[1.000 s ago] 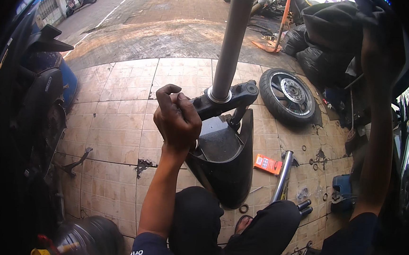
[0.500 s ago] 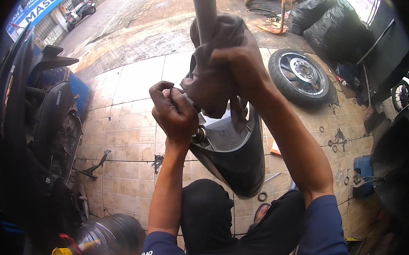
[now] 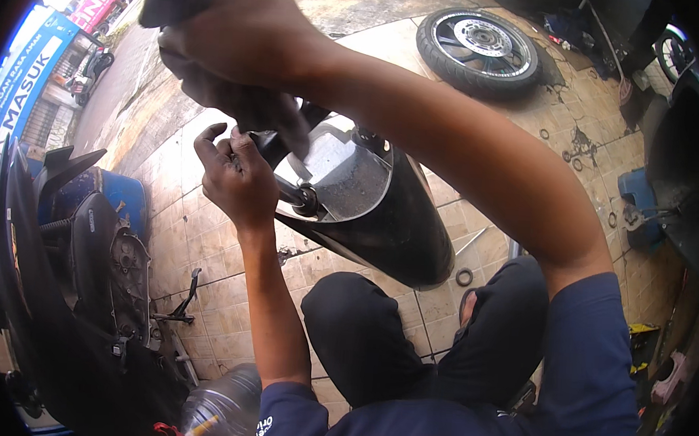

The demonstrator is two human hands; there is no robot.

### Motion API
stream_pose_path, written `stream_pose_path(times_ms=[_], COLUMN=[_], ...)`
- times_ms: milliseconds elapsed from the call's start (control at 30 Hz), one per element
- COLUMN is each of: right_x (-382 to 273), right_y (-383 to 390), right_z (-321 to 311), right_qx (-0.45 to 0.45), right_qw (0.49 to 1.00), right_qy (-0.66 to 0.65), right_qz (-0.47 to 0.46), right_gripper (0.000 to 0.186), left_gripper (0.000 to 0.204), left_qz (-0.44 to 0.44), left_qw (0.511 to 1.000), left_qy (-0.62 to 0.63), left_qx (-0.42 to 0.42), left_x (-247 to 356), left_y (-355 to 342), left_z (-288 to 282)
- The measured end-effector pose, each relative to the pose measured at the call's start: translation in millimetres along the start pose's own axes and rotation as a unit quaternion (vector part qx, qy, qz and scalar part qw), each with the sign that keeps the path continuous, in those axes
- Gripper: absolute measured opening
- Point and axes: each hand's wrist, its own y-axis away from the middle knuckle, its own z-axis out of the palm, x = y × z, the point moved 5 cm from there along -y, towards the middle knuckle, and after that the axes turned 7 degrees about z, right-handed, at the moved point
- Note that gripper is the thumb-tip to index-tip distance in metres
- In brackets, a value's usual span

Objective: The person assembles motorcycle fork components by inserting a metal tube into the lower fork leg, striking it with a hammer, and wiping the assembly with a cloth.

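At the upper left, my right hand is closed around a dark cloth, whose loose end hangs below the fist. A grey metal tube, blurred at the top edge, runs up beyond this hand. Below the cloth, my left hand has its fingers curled in, thumb against forefinger; what they hold, if anything, is hidden. Just right of it, a dark rod leads to a round fitting at the open end of a black, curved mudguard, grey inside. The mudguard slants over the floor before my knees.
A wheel with its tyre lies flat at the far right. Several small rings and a blue object lie nearer. On the left stand a partly stripped black scooter and a blue drum. A large clear bottle sits at lower left.
My right hand has swung up and left with the cloth and the tube, its forearm now crossing the view. My left hand has shifted left and slightly down. The whole view has turned somewhat.
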Motion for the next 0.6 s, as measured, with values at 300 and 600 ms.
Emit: stream_pose_path(times_ms=[300,600], right_x=[68.8,76.7], right_y=[-43.9,-61.4], right_z=[26.7,8.0], right_qx=[-0.238,-0.290], right_qw=[0.960,0.914], right_qy=[-0.101,-0.218], right_qz=[0.110,0.180], right_gripper=[0.023,0.024], left_gripper=[0.066,0.054], left_qz=[0.059,0.140], left_qw=[0.988,0.983], left_qy=[-0.121,0.065], left_qx=[-0.074,-0.097], left_x=[50.8,72.0], left_y=[33.6,47.3], left_z=[6.4,47.1])
